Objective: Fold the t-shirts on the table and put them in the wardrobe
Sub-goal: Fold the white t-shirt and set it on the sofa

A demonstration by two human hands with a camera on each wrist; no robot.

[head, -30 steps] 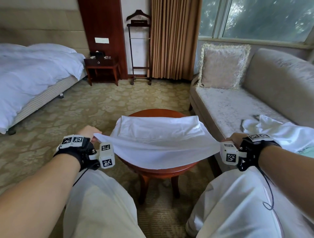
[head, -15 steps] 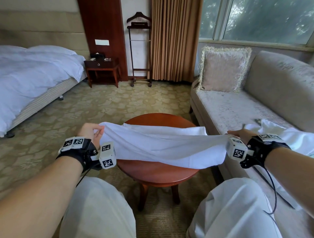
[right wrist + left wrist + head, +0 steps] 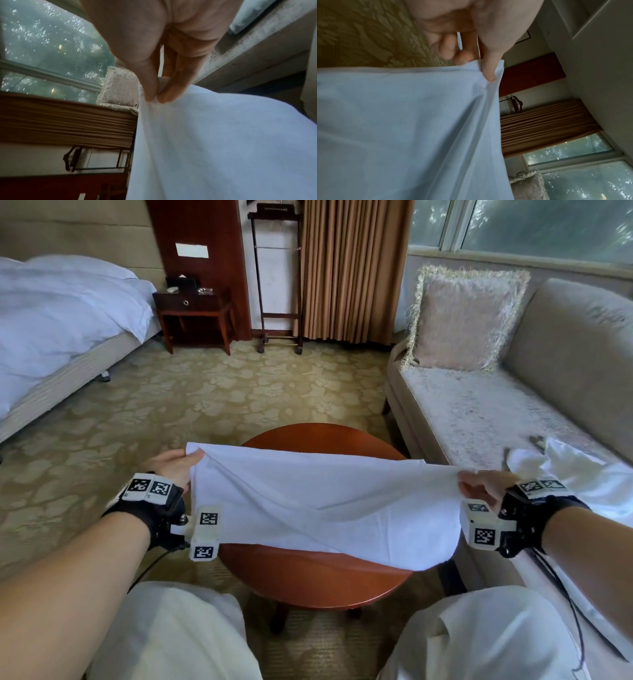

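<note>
A white t-shirt (image 3: pixel 318 501) hangs stretched between my two hands above the round wooden table (image 3: pixel 318 577). My left hand (image 3: pixel 174 462) pinches its left top corner, thumb over the hem (image 3: pixel 489 73). On the other side my right hand (image 3: pixel 479 484) pinches the right top corner between thumb and fingers (image 3: pixel 154 94). The cloth (image 3: pixel 214 142) sags in the middle and its lower edge drapes toward the tabletop. The shirt fills most of the left wrist view (image 3: pixel 402 128).
More white clothing (image 3: pixel 575 474) lies crumpled on the beige sofa (image 3: pixel 479 412) to my right, beside a fringed cushion (image 3: pixel 462 316). A bed (image 3: pixel 51 313) stands at the left, a nightstand (image 3: pixel 195 313) and valet stand (image 3: pixel 277 275) at the back. My knees (image 3: pixel 171 635) are below the table.
Both hands have lifted the near edge of the shirt up and forward over the table. The folded part that lay flat on the table is now covered or lifted with it.
</note>
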